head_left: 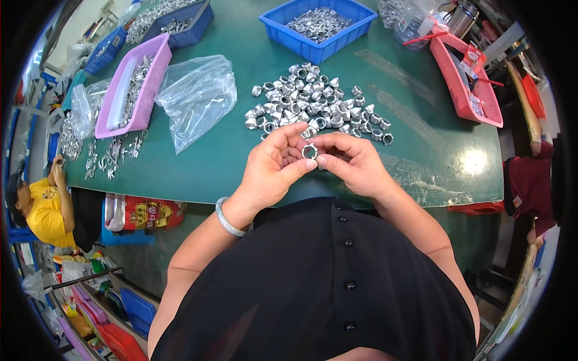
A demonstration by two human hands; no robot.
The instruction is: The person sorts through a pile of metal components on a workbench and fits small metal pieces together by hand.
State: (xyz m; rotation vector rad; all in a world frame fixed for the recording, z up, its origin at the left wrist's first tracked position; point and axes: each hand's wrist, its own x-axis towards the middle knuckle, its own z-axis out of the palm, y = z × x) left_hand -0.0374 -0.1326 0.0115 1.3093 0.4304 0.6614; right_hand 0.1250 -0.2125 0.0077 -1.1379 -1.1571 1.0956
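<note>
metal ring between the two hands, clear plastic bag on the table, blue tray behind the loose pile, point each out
Metal ring point(309, 145): head view, top of its rim.
Clear plastic bag point(201, 90): head view, middle of the bag.
Blue tray point(337, 42): head view, near wall.

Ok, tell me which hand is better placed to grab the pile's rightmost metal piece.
Probably the right hand: it is nearer the rightmost piece than the left hand is. Both hold the metal ring, so the left would have to keep it.
</note>
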